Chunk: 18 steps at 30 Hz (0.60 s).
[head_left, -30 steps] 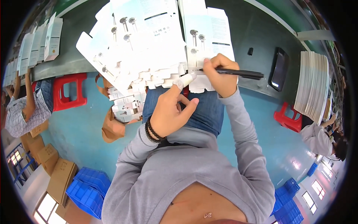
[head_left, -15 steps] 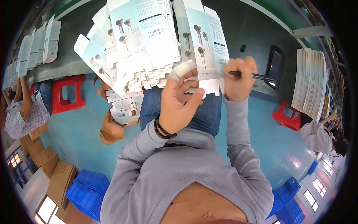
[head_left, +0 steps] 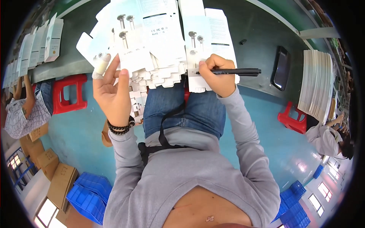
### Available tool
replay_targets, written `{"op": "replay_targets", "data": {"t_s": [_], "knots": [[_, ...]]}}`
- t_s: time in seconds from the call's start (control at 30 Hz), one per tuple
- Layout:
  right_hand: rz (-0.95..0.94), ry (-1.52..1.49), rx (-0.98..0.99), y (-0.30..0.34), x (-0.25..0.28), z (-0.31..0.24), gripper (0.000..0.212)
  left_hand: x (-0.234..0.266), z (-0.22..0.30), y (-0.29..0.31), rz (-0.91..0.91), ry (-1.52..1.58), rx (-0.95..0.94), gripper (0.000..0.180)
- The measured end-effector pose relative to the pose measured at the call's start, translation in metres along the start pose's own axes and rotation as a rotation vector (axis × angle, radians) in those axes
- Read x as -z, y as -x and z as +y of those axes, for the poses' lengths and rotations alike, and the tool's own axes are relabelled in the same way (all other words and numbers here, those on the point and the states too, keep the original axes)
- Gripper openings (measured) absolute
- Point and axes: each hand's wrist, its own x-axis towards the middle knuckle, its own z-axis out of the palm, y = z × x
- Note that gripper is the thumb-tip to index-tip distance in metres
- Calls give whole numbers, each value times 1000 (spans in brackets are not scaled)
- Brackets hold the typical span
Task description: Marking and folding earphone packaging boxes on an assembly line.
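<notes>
On the dark green surface (head_left: pixel 256 53), a large pile of flattened earphone cartons (head_left: pixel 163 43) lies left of a smaller carton stack (head_left: pixel 217 38). The left hand (head_left: pixel 113 93) has its grip spread at the pile's near-left edge, contact unclear in the glare; the right hand (head_left: pixel 223 83) pinches a black pen (head_left: pixel 245 71), tip at the stack.

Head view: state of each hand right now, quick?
Left hand: fingers parted at the left pile of flat cartons; whether it grips one cannot be told.
Right hand: closed, holding a black pen.
</notes>
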Motion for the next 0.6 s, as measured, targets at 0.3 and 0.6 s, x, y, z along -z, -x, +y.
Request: {"op": "replay_targets", "data": {"t_s": [0.3,0.6], "knots": [[88,143,65,1,-4,-4,28,-15,10,34,-279,-40,-17,34],[67,186,88,-5,-9,-4,26,-48,3,50,-702,-122,200,50]]}}
